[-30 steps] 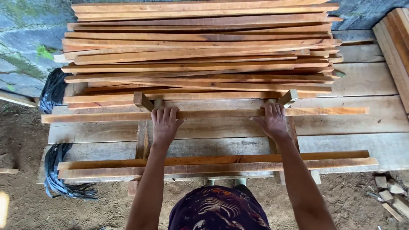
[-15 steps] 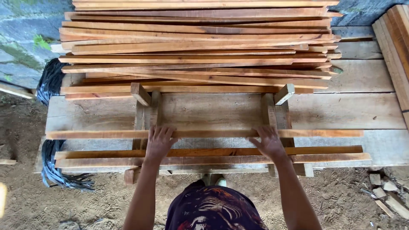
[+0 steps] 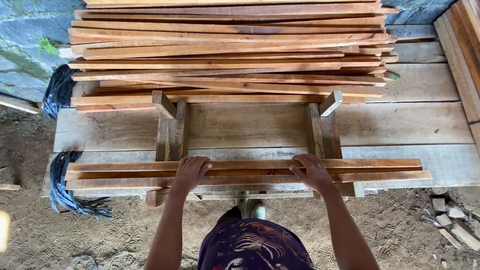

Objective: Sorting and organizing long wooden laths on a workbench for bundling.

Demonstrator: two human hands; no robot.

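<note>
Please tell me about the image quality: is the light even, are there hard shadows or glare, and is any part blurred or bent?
Head view: soft, even daylight on the stacked wooden slats; no hard shadows, only thin dark gaps between the slats; a small overexposed pale patch at the left edge; left hand and right hand sharp, no motion blur; the plank platform's edges bow slightly outward, a wide-lens effect.

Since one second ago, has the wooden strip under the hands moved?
Yes. The strip slid toward the person, away from the big stack, and now lies against the near strips under both hands.
</note>
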